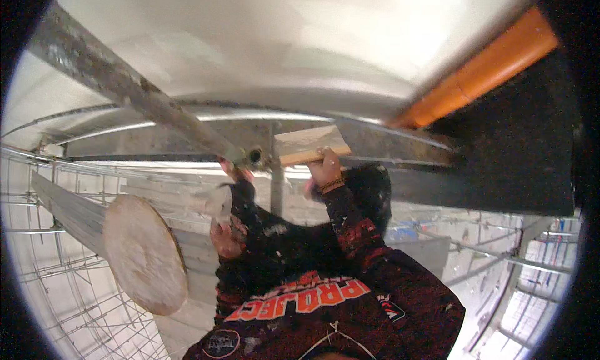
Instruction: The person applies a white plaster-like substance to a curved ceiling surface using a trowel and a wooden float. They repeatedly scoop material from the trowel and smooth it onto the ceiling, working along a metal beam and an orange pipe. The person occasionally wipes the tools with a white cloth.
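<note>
- Grips a pale wooden board (309, 141) with the right hand (327, 167), raised near the middle of the view, fingers closed on the near edge toward its right end.
- Holds the board just beside the open end of a weathered metal tube (144, 94), as seen from the head; hard to tell from this angle whether touching or apart.
- Holds the left hand (229, 238) lower, next to a pale, blurred shape (219, 200); too smeared to tell whether gripping it or open.
- Likely to tip at the unsupported left end, judging by the one-sided hold; calls for a firm pinch and a straight wrist.
- Best steadied by bringing the left hand up under the free end, once clear of any other load.
- Advisable to move slowly near the tube, sparing corners and knuckles a knock.
- Framed by an orange pipe (481, 69) at upper right, a round, pale disc (145, 255) at lower left, and scaffolding beyond.
</note>
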Action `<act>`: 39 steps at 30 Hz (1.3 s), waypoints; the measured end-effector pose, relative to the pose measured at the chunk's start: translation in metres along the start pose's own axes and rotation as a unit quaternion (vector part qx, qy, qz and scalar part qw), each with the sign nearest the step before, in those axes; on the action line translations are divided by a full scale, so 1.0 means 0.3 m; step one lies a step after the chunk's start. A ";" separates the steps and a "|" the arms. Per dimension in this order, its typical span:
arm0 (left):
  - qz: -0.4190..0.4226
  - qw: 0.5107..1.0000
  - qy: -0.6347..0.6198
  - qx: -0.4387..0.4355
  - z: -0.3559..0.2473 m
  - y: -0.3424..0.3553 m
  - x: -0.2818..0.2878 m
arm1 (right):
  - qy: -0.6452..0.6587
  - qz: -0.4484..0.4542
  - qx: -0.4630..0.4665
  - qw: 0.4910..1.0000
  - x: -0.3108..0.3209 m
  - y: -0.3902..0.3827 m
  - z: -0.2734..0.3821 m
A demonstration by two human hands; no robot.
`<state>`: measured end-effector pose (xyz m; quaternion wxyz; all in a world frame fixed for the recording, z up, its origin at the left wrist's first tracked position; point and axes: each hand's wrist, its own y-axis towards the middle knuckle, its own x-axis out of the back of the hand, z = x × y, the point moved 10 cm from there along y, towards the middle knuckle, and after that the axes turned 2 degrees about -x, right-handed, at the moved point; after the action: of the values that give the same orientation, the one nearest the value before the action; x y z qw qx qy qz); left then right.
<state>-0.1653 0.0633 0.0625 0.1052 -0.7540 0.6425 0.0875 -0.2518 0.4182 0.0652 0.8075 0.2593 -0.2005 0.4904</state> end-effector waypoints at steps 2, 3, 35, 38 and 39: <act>0.034 0.981 0.170 0.088 0.061 -0.071 0.014 | 0.101 0.024 -0.004 0.995 0.086 -0.154 -0.009; 0.089 0.978 0.097 0.163 0.069 -0.095 0.004 | 0.155 0.055 -0.034 0.986 0.142 -0.212 0.035; 0.052 0.878 0.332 -0.341 -0.672 -0.212 -0.401 | 0.619 0.063 -0.246 0.743 0.403 -0.418 0.156; -0.013 0.818 0.370 -0.440 -0.703 -0.249 -0.445 | 0.763 0.132 -0.315 0.549 0.330 -0.500 0.381; -0.001 0.802 0.406 -0.437 -0.695 -0.267 -0.449 | 0.772 0.157 -0.323 0.524 0.323 -0.509 0.463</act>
<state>-0.1083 0.1472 0.3028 -0.5062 -0.6871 0.5193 0.0450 -0.0821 0.3408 0.1963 0.5851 -0.5347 0.3195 0.5192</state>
